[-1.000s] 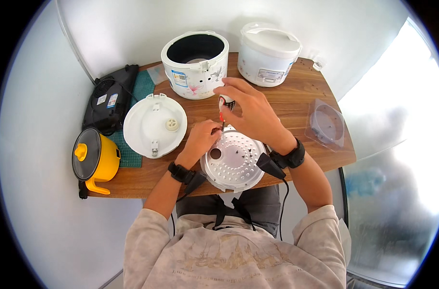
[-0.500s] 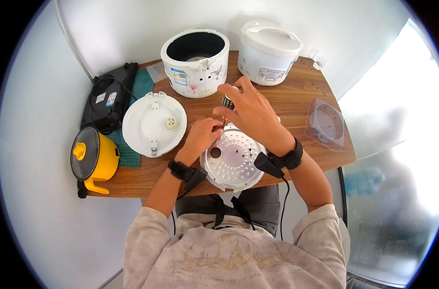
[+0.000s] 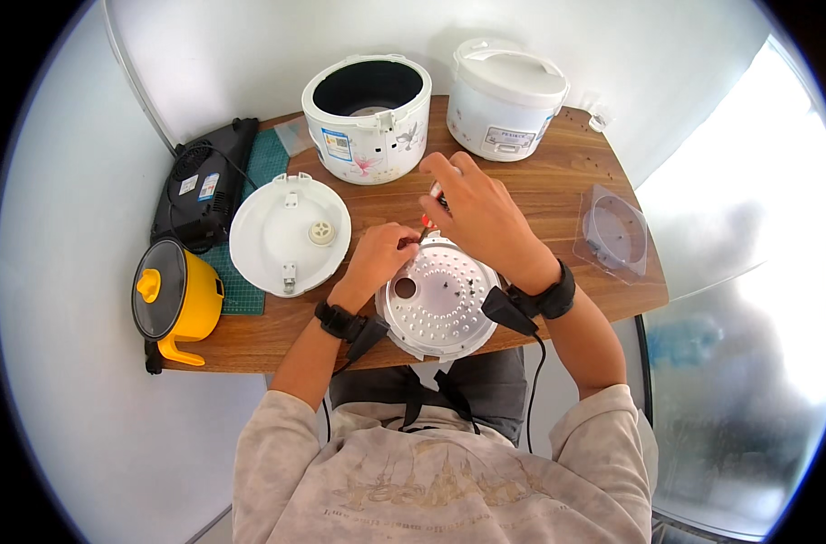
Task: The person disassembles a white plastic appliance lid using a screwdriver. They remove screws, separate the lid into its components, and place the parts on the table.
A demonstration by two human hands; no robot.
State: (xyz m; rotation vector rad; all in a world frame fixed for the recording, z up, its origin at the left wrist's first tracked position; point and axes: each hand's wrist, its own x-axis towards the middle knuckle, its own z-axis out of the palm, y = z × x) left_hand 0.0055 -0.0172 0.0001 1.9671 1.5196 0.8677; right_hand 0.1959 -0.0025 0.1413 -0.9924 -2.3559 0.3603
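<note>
A round silver metal plate (image 3: 442,317) with rows of raised dimples, one large hole and a white rim lies at the table's near edge. My right hand (image 3: 484,210) is closed around a screwdriver (image 3: 428,221) with a red collar and a dark shaft, tilted with its tip down at the plate's far-left rim. There my left hand (image 3: 379,257) has its fingers pinched together beside the shaft; what they hold is too small to tell. Several small dark screws (image 3: 470,282) lie on the plate. Left of it, a white round lid (image 3: 266,228) rests inside up, with a cream knob-like part.
At the back stand an open white rice cooker body (image 3: 366,145) and a closed white rice cooker (image 3: 508,100). A yellow pot (image 3: 195,295), a black appliance (image 3: 215,181) and a green cutting mat (image 3: 241,292) are at left. A clear plastic tray (image 3: 612,234) sits at right.
My right hand has shifted slightly to the right and turned on the screwdriver, whose handle leans more to the right. My left hand stays in place.
</note>
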